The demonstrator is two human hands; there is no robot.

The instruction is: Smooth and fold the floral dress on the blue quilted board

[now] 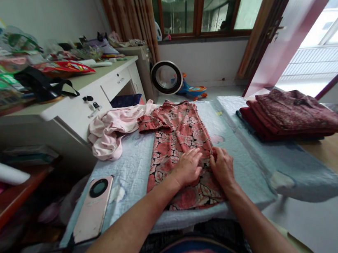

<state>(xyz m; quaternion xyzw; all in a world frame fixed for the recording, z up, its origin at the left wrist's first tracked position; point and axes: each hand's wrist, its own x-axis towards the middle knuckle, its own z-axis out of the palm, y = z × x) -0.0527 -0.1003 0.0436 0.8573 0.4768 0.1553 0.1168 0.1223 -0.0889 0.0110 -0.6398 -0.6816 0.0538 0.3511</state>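
A red floral garment (177,142) with black and beige leaf shapes lies lengthwise on the light blue padded cloth (240,175). Its short sleeve is laid out to the left near the top, and the right side makes a long straight edge. My left hand (189,166) rests flat on the middle of the fabric, fingers stretched out to the right. At that right edge my right hand (223,164) has its fingers bent and pressed together on the fabric's border. A crumpled pale pink garment (110,130) lies just left of the sleeve.
A pinkish phone (94,209) lies at the near left of the cloth. Folded dark red clothes (295,114) are stacked at the right. Beyond stand a cluttered white desk (89,87), a washer with its round door (167,78) open, and a blue-orange ride-on toy (193,90).
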